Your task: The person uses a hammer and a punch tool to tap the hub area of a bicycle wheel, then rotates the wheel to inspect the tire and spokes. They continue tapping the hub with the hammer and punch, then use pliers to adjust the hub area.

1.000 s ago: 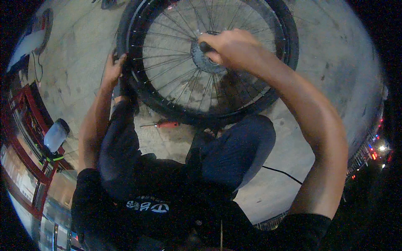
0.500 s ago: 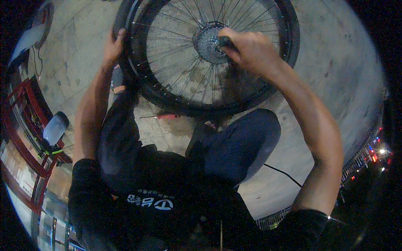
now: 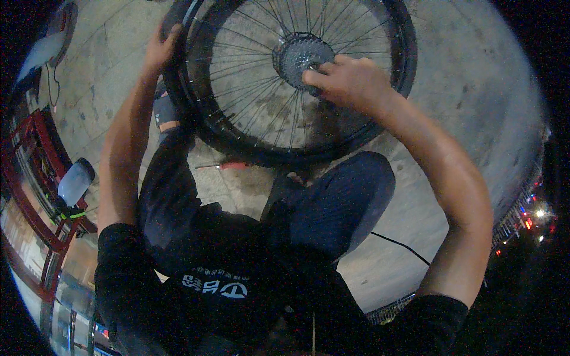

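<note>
A bicycle wheel with a black tire (image 3: 237, 148) stands before me, its spokes and silver cassette (image 3: 301, 56) facing up toward me. My left hand (image 3: 160, 48) is closed around the tire's left edge. At the lower right of the cassette, my right hand (image 3: 350, 83) pinches a small dark part (image 3: 314, 91) at the hub's end. My fingers cover most of that part, so its exact kind is hidden.
A screwdriver with a red handle (image 3: 233, 165) lies on the floor between the wheel and my legs. My bent right knee (image 3: 374, 175) is close below the tire. A dark cable (image 3: 401, 244) runs along the floor at the right. Red-framed shelving (image 3: 35, 196) stands at the left.
My right hand has rotated at the hub and lowered slightly, its fingers now around the dark part from another side. The left hand has slid up a little with the tire.
</note>
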`<state>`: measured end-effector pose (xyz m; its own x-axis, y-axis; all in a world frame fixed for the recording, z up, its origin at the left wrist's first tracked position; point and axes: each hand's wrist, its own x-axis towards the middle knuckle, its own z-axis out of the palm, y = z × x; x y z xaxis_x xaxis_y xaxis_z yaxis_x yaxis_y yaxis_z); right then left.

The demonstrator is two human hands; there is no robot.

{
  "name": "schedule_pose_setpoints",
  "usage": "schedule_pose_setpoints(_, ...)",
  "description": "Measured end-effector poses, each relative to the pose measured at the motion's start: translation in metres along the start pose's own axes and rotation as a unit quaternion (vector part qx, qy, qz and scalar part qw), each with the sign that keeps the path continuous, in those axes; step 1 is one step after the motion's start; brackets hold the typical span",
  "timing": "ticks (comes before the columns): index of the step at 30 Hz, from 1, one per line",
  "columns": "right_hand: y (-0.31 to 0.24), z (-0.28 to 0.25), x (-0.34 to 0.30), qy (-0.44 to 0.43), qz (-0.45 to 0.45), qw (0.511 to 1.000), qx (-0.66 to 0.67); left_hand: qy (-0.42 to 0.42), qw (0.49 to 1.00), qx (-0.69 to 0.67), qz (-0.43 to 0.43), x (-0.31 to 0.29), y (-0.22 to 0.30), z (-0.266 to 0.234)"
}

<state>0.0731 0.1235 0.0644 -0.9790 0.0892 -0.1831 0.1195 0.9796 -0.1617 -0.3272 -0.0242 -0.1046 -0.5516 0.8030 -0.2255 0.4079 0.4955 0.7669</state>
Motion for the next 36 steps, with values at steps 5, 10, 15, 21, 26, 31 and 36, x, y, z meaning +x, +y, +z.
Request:
schedule_pose_setpoints(5, -0.002, 0.008, -0.012, -0.013, 0.009, 1.000, -0.025, -0.022, 0.999, 0.028, -0.025, 0.010, 0.003, 0.000)
schedule_pose_setpoints(10, 0.001, 0.000, -0.011, -0.019, 0.000, 0.999, -0.050, -0.022, 1.000, 0.011, 0.001, 0.018, -0.004, 0.002)
schedule_pose_setpoints(15, 0.007, -0.004, -0.004, -0.043, -0.001, 0.999, 0.004, -0.006, 0.999, 0.043, -0.002, 0.028, -0.011, 0.003)
schedule_pose_setpoints(21, 0.000, -0.007, -0.005, -0.034, 0.037, 0.996, 0.077, -0.038, 0.988, -0.138, -0.054, 0.012, 0.031, -0.005)
schedule_pose_setpoints(26, -0.016, 0.007, -0.010, -0.025, 0.072, 0.994, 0.071, -0.054, 0.970, -0.160, -0.173, -0.063, -0.028, -0.012)
schedule_pose_setpoints(31, -0.017, 0.009, -0.010, -0.015, 0.091, 0.990, 0.106, -0.077, 0.918, -0.241, -0.305, -0.100, -0.024, 0.005)
schedule_pose_setpoints(36, -0.007, 0.022, -0.012, -0.052, 0.071, 0.994, 0.070, -0.075, 0.971, -0.134, -0.185, -0.064, -0.046, 0.009)
